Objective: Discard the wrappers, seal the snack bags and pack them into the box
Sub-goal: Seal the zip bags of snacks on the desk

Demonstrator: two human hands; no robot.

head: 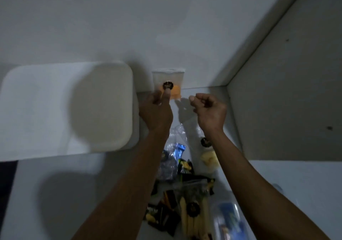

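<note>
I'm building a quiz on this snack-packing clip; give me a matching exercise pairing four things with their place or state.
Column 1:
1. left hand
2. right hand
3. white box
4. blue wrapper

Column 2:
A. between the two forearms
B. curled, holding nothing
C. left of both hands
D. holding the clear bag of orange snacks up

Pairs: 1-D, 2-B, 3-C, 4-A

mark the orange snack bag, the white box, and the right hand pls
orange snack bag (174,79): head view, on its clear upper front.
white box (103,106): head view, on its pale lid.
right hand (210,108): head view, on the back of the hand.
</note>
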